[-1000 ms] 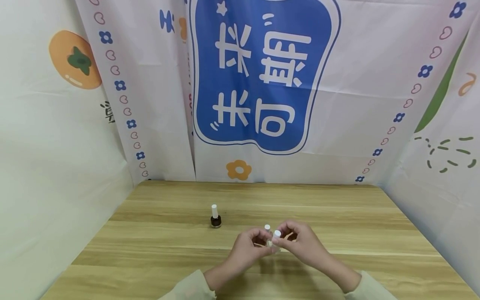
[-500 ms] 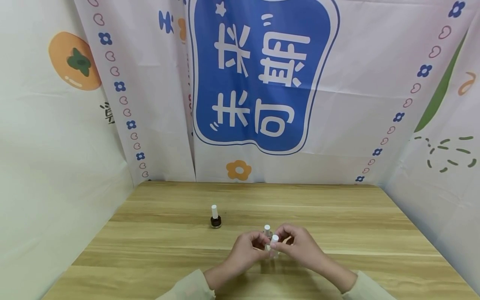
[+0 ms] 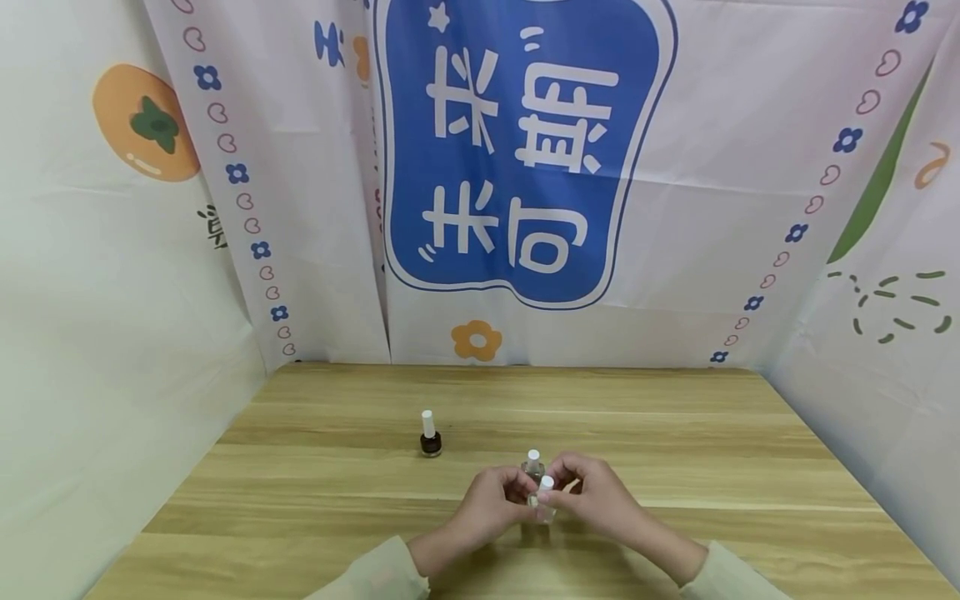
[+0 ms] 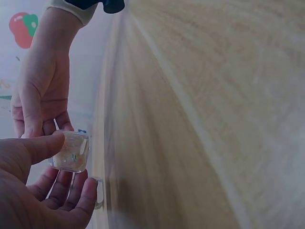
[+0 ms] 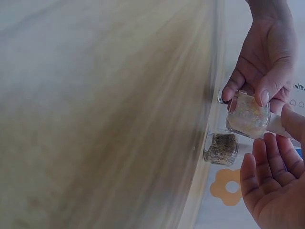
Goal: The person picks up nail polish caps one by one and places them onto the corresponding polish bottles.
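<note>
A nail polish bottle (image 5: 249, 116) of clear glass, with pale glittery contents and a white cap (image 3: 547, 482), is held just above the table. My left hand (image 3: 491, 502) pinches its glass body between thumb and fingers. The cap is pinched by my right hand (image 3: 600, 497). In the right wrist view the bottle lies sideways across the picture, cap toward the right thumb. Right behind it stands a second nail polish bottle (image 5: 222, 149) with dark glitter and a white cap (image 3: 533, 456). The left wrist view shows the left thumb (image 4: 45, 147) pressed on the glass.
Farther back and to the left, a dark nail polish bottle (image 3: 431, 443) with a white cap stands upright on the wooden table (image 3: 660, 417). Printed cloth (image 3: 697, 250) hangs behind the table and along both sides.
Both hands have shifted slightly toward me and to the left with the held bottle. More of the glitter bottle behind it now shows. The dark bottle has stayed in place.
</note>
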The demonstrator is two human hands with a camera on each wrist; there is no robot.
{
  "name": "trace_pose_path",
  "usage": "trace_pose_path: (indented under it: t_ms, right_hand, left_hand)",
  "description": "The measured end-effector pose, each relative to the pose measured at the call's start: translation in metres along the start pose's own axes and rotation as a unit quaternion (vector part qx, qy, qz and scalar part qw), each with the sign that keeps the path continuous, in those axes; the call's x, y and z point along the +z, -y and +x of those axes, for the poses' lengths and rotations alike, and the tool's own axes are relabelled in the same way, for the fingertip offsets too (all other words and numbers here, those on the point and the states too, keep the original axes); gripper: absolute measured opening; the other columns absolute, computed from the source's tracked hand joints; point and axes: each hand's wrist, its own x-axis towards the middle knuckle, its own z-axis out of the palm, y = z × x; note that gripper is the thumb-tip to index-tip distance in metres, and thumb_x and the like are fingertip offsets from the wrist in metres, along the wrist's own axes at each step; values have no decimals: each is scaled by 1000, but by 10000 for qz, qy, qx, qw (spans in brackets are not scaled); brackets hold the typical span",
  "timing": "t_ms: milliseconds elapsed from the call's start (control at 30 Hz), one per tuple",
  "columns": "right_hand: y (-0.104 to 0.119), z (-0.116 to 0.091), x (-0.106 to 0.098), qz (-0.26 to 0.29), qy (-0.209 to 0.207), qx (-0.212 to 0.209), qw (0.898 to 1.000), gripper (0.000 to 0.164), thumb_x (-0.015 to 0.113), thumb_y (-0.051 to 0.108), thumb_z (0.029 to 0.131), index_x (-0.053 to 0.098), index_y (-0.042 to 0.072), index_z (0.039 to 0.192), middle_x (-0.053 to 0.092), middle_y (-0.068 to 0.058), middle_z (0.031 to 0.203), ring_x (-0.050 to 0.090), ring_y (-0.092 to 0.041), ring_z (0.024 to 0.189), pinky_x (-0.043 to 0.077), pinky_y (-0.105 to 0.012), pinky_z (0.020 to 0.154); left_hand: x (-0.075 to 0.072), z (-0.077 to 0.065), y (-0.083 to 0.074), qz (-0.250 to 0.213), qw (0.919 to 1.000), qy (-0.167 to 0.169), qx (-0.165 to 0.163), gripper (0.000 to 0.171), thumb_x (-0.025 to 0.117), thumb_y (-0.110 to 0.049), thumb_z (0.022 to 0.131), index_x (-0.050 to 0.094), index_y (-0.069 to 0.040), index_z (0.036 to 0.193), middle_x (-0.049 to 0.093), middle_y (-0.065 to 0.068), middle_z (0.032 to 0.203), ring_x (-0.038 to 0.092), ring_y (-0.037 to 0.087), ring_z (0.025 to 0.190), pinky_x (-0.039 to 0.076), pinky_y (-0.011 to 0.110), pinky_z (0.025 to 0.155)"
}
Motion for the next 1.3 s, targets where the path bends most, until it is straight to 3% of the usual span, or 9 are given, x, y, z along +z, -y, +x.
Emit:
trace_pose_path:
  t_ms: [1300]
  right_hand:
    - [-9, 1, 5, -307, 437, -121, 9985, 17, 78, 18, 83, 63, 10, 88, 61, 2, 84, 58, -12, 78, 55, -27, 66]
  left_hand:
    - [-2, 2, 10, 173, 9991, 379, 12, 27, 83, 8, 67, 63, -4, 82, 62, 2, 77, 57, 13, 70, 48, 19, 59]
